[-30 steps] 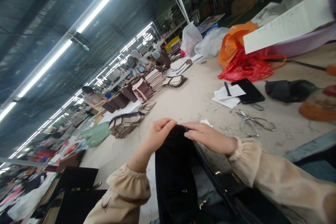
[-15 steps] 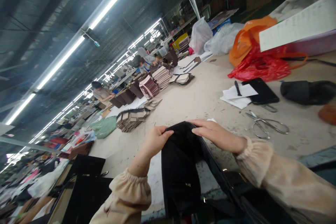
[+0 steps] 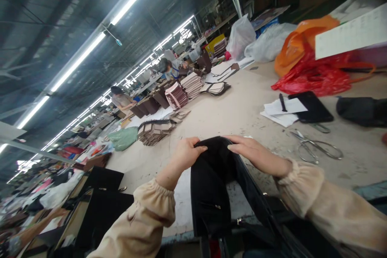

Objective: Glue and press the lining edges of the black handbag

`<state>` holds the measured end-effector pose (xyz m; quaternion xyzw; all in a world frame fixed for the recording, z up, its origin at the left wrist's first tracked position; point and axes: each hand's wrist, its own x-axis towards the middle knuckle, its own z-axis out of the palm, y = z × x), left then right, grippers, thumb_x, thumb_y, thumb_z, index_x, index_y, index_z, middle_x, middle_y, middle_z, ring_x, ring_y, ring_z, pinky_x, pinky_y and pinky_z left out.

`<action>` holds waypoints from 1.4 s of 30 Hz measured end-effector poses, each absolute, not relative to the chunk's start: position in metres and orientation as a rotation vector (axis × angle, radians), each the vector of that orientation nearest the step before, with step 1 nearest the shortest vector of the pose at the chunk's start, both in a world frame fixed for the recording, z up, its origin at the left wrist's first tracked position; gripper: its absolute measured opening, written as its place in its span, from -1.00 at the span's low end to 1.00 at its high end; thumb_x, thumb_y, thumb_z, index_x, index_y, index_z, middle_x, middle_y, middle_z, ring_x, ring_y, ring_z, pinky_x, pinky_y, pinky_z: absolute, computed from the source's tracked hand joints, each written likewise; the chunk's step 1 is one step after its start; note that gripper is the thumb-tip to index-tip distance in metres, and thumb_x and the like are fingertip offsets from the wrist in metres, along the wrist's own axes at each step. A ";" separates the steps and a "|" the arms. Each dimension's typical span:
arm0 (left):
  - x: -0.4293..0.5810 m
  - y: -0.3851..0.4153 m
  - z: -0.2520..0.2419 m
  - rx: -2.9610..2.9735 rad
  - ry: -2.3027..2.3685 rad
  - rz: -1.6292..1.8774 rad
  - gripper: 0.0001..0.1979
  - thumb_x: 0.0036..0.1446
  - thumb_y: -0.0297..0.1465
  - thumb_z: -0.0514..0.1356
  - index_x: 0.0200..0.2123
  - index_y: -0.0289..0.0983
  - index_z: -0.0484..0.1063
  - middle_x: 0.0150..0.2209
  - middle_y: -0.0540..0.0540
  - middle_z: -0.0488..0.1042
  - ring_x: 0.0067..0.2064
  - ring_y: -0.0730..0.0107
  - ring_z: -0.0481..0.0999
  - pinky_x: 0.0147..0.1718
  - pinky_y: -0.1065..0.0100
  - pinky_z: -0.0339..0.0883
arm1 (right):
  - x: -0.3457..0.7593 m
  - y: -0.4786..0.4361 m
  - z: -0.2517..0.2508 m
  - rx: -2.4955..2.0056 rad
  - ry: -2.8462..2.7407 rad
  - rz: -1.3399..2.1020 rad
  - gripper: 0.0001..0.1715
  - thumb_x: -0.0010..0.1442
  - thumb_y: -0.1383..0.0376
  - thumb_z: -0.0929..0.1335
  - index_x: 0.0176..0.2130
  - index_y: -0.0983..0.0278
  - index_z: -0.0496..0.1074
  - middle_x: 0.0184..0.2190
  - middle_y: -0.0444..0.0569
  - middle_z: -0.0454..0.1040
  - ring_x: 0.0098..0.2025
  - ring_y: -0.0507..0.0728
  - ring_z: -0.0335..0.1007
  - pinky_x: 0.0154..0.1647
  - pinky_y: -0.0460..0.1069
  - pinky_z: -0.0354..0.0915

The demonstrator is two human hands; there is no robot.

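Both my hands hold the far end of a black bag piece, which arches over and hangs toward me at the table's near edge. My left hand pinches its upper left edge between thumb and fingers. On the upper right edge, my right hand grips with the thumb on the near side and the fingers over the far side. A small metal zipper pull shows low on the black fabric. The lower part of the bag runs into the dark area below, where its shape is hard to make out.
Scissors, a black tablet-like item and white papers lie to the right. Behind them is a red plastic bag. Stacked brown pieces sit left of centre. Black boxy bags stand at lower left, near another person's arm.
The view has shifted slightly, so the table items sit further right. Both hands keep their hold on the black bag piece. Another person's arm now shows more at lower left.
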<state>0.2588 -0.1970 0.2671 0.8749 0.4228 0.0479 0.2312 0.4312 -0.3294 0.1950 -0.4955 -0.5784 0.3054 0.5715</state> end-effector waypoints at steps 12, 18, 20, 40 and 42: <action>0.247 -0.206 0.263 2.411 0.924 0.427 -0.71 0.15 -0.26 0.08 -0.31 -0.27 0.55 -0.33 -0.06 0.58 -0.29 0.36 0.49 -0.29 0.39 0.32 | 0.435 -0.330 0.190 -1.171 -1.344 0.804 -0.48 0.25 0.13 0.25 0.17 0.18 0.32 0.17 -0.06 0.34 0.21 0.24 0.19 0.31 0.19 0.01; 0.250 -0.196 0.267 2.508 0.906 0.371 -0.78 0.08 -0.28 0.15 -0.43 -0.27 0.52 -0.50 0.02 0.48 -0.42 0.44 0.39 -0.39 0.42 0.22 | 0.435 -0.330 0.192 -1.177 -1.360 0.791 -0.50 0.27 0.14 0.24 0.16 0.18 0.33 0.17 -0.07 0.34 0.21 0.20 0.20 0.31 0.14 0.01; 0.252 -0.196 0.269 2.531 0.908 0.346 -0.80 0.07 -0.29 0.16 -0.45 -0.26 0.49 -0.53 0.04 0.44 -0.44 0.46 0.36 -0.42 0.43 0.18 | 0.434 -0.330 0.193 -1.156 -1.371 0.785 -0.50 0.27 0.16 0.23 0.17 0.17 0.32 0.16 -0.07 0.34 0.19 0.19 0.21 0.30 0.14 0.04; 0.260 -0.201 0.263 2.495 0.806 0.381 -0.74 0.13 -0.23 0.13 -0.31 -0.26 0.52 -0.36 -0.01 0.54 -0.32 0.43 0.46 -0.30 0.44 0.27 | 0.434 -0.330 0.192 -1.130 -1.360 0.762 -0.51 0.28 0.16 0.24 0.17 0.15 0.32 0.16 -0.09 0.35 0.18 0.19 0.23 0.28 0.12 0.06; 0.262 -0.201 0.266 2.511 0.766 0.382 -0.75 0.14 -0.26 0.11 -0.35 -0.27 0.52 -0.39 -0.01 0.54 -0.33 0.42 0.46 -0.30 0.44 0.27 | 0.435 -0.330 0.192 -1.123 -1.359 0.768 -0.51 0.28 0.17 0.24 0.17 0.15 0.31 0.16 -0.09 0.35 0.18 0.18 0.23 0.28 0.11 0.05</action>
